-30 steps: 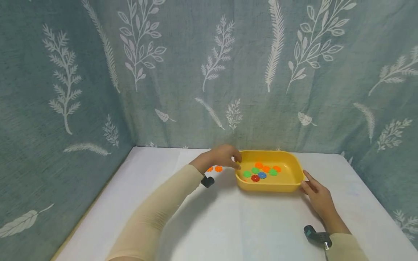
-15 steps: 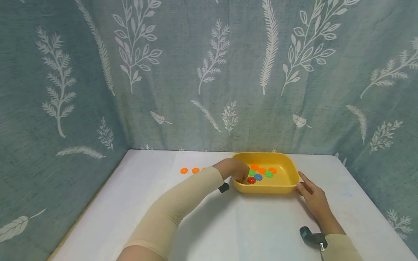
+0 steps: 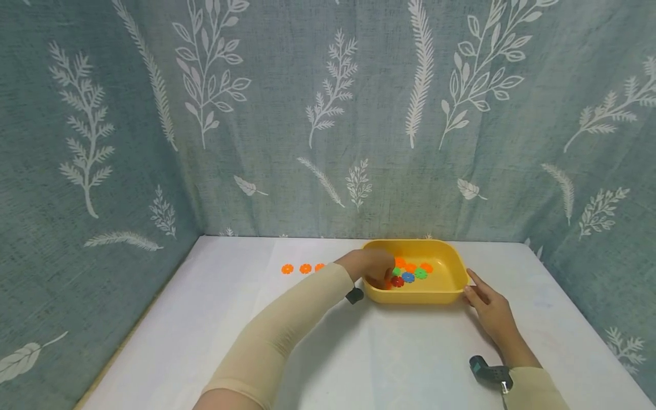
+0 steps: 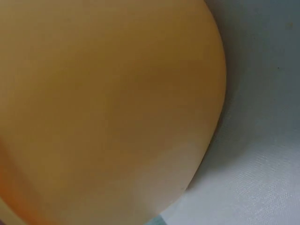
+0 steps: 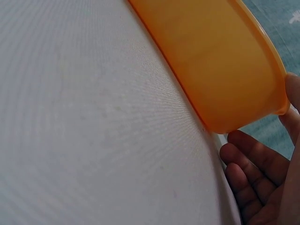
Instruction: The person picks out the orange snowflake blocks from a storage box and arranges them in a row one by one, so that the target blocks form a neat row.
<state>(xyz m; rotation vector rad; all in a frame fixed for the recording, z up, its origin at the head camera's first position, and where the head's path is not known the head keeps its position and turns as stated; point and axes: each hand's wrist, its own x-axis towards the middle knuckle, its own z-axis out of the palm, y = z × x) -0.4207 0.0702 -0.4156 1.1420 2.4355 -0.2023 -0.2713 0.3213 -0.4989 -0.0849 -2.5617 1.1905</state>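
In the head view my left hand (image 3: 376, 266) reaches down into the left end of a yellow plastic tray (image 3: 447, 296). Its fingertips are among small flower-shaped discs, close to a red disc (image 3: 397, 282); whether they pinch one is hidden. Beside it lie a blue disc (image 3: 408, 277), a green disc (image 3: 421, 273) and several orange discs (image 3: 426, 267). The left wrist view shows only the tray's outer wall (image 4: 117, 103). At the tray's right corner, my right hand (image 5: 262, 178) holds the rim between thumb and finger, its other fingers curled below.
A row of orange flower discs (image 3: 305, 268) lies on the white table (image 3: 246, 296) left of the tray, partly behind the left forearm. A patterned green curtain (image 3: 287, 171) stands behind the table and along its sides.
My left hand has gone from the tray's left rim down inside it. The red and blue discs have shifted slightly right. The right hand keeps its place at the corner.
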